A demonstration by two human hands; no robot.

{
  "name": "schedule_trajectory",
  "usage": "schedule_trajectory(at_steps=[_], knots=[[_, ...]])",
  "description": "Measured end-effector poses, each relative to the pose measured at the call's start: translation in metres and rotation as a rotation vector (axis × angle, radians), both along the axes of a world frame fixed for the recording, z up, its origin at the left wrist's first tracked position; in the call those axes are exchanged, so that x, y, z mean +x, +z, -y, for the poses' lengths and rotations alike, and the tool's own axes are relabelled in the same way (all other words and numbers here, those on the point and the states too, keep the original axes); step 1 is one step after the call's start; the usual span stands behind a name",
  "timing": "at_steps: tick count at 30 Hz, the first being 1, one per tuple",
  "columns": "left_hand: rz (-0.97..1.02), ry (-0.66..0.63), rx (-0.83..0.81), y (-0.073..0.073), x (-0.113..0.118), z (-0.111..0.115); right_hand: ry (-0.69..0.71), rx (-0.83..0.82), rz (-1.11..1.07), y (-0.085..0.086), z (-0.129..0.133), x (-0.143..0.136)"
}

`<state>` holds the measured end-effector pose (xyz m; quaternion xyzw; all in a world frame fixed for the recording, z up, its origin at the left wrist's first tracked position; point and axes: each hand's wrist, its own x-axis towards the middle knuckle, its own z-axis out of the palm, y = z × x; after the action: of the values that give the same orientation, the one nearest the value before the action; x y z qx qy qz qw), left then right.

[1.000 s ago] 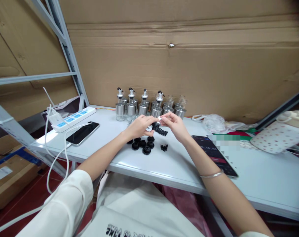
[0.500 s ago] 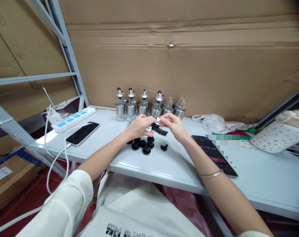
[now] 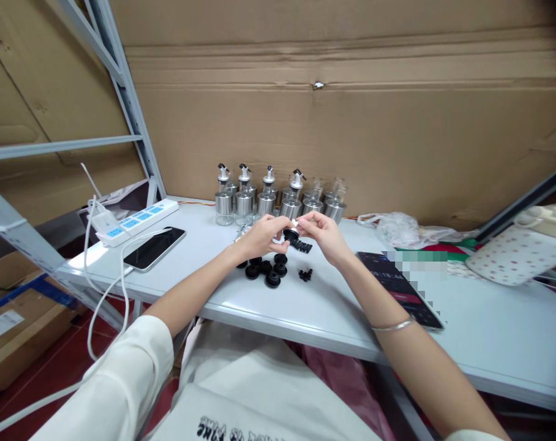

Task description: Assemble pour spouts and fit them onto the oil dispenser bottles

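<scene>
Over the table, my left hand (image 3: 263, 236) is closed round a bottle pourer (image 3: 291, 234), with thumb and fingers at its black stopper base. My right hand (image 3: 324, 234) is closed in a pinch at the pourer's pale upper end, where the fingers partly hide it. Just below the pourer lies a row of black flip caps (image 3: 302, 246). Nearer me are several loose black stoppers (image 3: 272, 280) and a small heap of tiny black parts (image 3: 305, 275). Some shiny metal pieces (image 3: 242, 231) lie partly hidden behind my left hand.
Glass and steel bottles (image 3: 223, 203) stand in rows at the back, several topped with pourers. A phone (image 3: 155, 248) and a power strip (image 3: 138, 222) with white cables are on the left. To the right are a tablet-like timer screen (image 3: 400, 288), a plastic bag (image 3: 400, 229) and a dotted container (image 3: 519, 251).
The pourer's black base has shifted slightly right and tipped a little between my hands. Both hands keep nearly the same place and hold.
</scene>
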<state>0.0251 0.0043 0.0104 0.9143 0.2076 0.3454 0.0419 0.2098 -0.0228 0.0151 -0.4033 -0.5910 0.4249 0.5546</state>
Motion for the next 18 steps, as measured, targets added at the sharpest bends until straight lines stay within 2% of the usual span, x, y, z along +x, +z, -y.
schedule_trajectory(at_steps=[6,11,18], knots=[[0.120,0.010,-0.018,0.0024,-0.0019,0.0000,-0.055,0.069,0.050,-0.0023,-0.0038,0.0006],[0.121,0.041,-0.002,0.0022,-0.0024,-0.0011,-0.199,0.230,0.172,-0.0009,-0.0015,-0.0025],[0.081,0.090,-0.001,0.0010,-0.0033,-0.0022,-0.124,0.271,0.320,-0.0009,0.0051,-0.0083]])
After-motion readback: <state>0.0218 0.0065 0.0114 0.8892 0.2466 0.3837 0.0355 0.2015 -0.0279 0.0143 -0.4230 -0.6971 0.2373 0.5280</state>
